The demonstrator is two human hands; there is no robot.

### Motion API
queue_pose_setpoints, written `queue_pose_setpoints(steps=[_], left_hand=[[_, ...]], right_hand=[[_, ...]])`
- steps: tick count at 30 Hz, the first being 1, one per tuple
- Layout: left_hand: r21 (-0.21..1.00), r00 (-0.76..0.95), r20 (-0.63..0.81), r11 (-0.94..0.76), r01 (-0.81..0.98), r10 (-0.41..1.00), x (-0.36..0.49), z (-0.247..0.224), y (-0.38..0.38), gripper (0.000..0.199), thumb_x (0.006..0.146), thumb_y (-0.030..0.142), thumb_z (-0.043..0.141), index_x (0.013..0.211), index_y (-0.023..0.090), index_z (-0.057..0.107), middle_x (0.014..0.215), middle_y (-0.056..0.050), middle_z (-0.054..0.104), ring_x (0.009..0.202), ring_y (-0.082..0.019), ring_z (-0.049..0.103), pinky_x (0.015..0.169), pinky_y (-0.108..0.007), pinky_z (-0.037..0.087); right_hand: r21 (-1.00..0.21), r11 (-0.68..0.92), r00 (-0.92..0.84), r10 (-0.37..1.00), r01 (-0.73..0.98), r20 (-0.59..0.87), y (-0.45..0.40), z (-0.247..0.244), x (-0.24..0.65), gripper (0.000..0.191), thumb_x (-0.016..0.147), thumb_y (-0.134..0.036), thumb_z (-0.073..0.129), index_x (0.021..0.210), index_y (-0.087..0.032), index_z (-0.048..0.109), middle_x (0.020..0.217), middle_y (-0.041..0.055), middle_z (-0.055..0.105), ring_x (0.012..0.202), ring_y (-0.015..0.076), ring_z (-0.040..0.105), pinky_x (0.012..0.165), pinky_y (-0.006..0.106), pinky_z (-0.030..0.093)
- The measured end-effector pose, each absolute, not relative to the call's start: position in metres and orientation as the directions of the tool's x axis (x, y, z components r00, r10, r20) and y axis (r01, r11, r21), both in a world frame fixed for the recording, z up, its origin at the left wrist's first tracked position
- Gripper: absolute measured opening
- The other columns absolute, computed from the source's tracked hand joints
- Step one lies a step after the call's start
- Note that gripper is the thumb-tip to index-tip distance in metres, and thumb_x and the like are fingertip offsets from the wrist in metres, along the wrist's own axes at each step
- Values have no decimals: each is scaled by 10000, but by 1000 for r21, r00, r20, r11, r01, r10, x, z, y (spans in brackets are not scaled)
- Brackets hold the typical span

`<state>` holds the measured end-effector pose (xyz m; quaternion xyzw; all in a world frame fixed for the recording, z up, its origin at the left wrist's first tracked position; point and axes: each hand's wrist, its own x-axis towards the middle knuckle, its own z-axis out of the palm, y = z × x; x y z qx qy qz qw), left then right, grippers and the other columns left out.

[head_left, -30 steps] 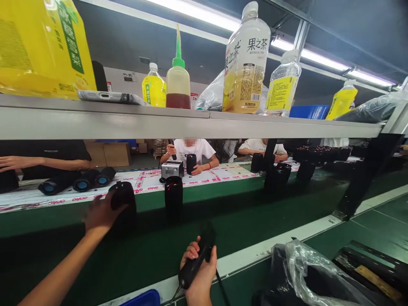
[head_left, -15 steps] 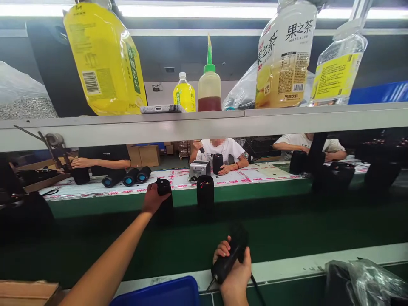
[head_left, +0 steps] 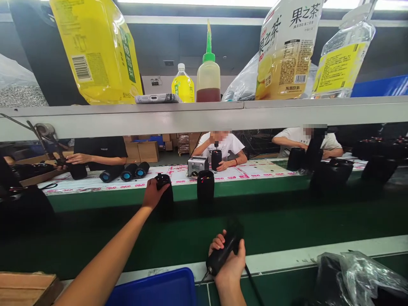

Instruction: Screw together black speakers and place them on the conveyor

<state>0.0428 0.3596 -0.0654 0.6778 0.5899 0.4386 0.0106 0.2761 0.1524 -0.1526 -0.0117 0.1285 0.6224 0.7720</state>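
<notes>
Upright on the green conveyor belt (head_left: 287, 221), a black cylinder speaker (head_left: 165, 195), left hand (head_left: 152, 194) wrapped around its top, right hand (head_left: 230, 261) at five o'clock closed on a black power screwdriver (head_left: 223, 250), second black speaker (head_left: 205, 189) just beside at three o'clock, blue bin (head_left: 159, 291) at six o'clock.
</notes>
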Motion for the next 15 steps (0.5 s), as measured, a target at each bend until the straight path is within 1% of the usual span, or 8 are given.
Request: queue_pose_setpoints(steps=[2, 6, 10, 15], left_hand=[[564, -82, 577, -324, 760, 812, 45, -64, 363, 370, 928, 357, 603, 1222, 141, 538, 1211, -110, 551, 1036, -240, 581, 883, -447, 517], [610, -90, 568, -345, 713, 818, 48, -64, 363, 470, 928, 354, 603, 1335, 167, 459, 1311, -127, 491, 1109, -269, 553, 923, -481, 498], [645, -115, 530, -311, 698, 840, 52, -58, 359, 444, 928, 344, 603, 1315, 163, 482, 1329, -128, 481, 1159, -286, 524, 955, -506, 475], [662, -90, 446, -261, 702, 890, 64, -44, 345, 427, 931, 340, 597, 1307, 166, 493, 1348, -126, 468, 1178, -292, 509, 966, -517, 464]], right_hand=[[128, 225, 193, 956, -966, -221, 153, -153, 276, 525, 1034, -611, 407, 1034, -91, 483, 774, 25, 378, 615, 85, 382, 550, 159, 379], [119, 229, 194, 948, -966, -253, 154, -152, 277, 523, 1033, -607, 418, 1032, -89, 490, 773, 25, 384, 612, 84, 383, 552, 160, 381], [129, 229, 186, 941, -965, -281, 153, -148, 277, 515, 1035, -597, 428, 1019, -87, 496, 767, 23, 385, 605, 81, 375, 548, 157, 375], [129, 223, 179, 941, -966, -286, 149, -143, 277, 503, 1035, -585, 445, 1027, -86, 505, 768, 23, 388, 608, 82, 378, 550, 157, 376]])
